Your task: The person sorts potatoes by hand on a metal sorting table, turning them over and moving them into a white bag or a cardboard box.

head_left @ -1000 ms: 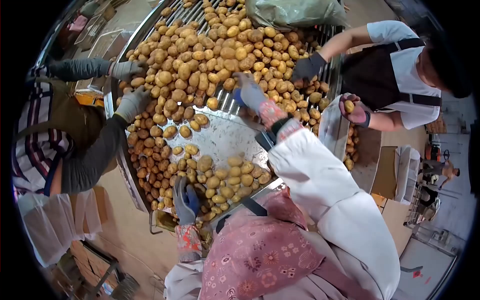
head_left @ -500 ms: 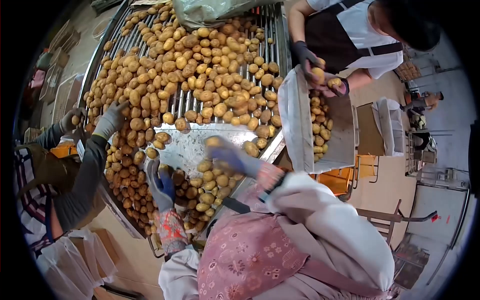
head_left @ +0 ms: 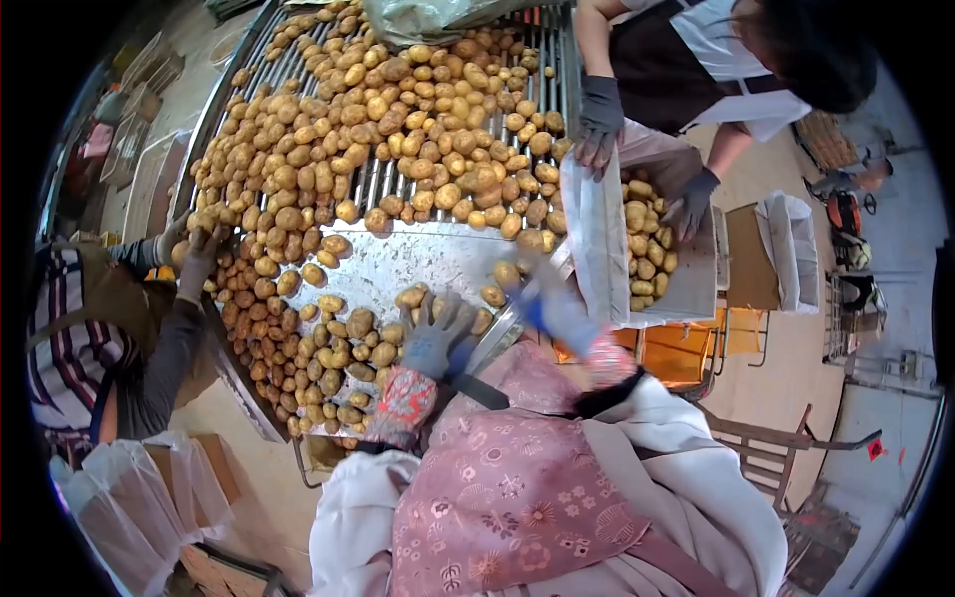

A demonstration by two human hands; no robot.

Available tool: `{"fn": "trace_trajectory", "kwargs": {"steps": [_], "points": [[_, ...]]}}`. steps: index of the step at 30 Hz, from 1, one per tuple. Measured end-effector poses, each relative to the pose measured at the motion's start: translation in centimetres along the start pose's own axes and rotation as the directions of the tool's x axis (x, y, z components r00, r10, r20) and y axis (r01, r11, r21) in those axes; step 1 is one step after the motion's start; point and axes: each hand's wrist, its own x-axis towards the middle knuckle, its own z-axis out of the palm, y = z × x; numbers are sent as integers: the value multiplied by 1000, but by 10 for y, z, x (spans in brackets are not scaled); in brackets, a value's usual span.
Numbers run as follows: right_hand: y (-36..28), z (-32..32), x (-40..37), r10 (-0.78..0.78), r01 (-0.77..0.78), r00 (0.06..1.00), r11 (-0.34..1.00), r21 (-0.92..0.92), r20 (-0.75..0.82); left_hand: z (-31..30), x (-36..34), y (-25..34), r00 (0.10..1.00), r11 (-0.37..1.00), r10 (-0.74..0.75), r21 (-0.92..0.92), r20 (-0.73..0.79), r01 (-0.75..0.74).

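Note:
My left hand (head_left: 436, 333), in a grey-and-blue glove, lies palm down with fingers spread over a few potatoes (head_left: 413, 296) on the metal sorting table (head_left: 383, 261). Further right, my right hand (head_left: 559, 310) is smeared by motion at the table's edge. A potato (head_left: 505, 273) shows right at its fingers, and the blur hides their shape. Many loose potatoes (head_left: 328, 353) are spread left of my left hand. Beyond the bare metal, a thick layer of potatoes (head_left: 398, 119) covers the roller bars.
At right stands a lined bin (head_left: 595, 249) holding potatoes, with a co-worker's dark-gloved hands (head_left: 690, 204) at it. Another co-worker's gloved hand (head_left: 199, 261) works at the table's left side. Orange crates (head_left: 676, 353) sit below the bin. A metal cart (head_left: 776, 443) is at right.
My left hand has moved right across the table, and my right hand has gone right toward the bin. Potatoes beside them have shifted. The right co-worker's hands have moved apart, without the potatoes held earlier.

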Motion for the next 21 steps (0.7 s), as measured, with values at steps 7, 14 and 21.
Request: {"fn": "trace_trajectory", "kwargs": {"steps": [7, 14, 21], "points": [[11, 93, 90, -113, 276, 805, 940, -199, 583, -16, -66, -112, 759, 766, -636, 10, -138, 643], [-27, 103, 174, -37, 359, 927, 365, -859, 372, 14, -184, -114, 188, 447, -844, -466, -502, 764], [5, 149, 83, 45, 355, 711, 839, -413, 702, 27, -210, 5, 555, 571, -816, -383, -164, 726]]}}
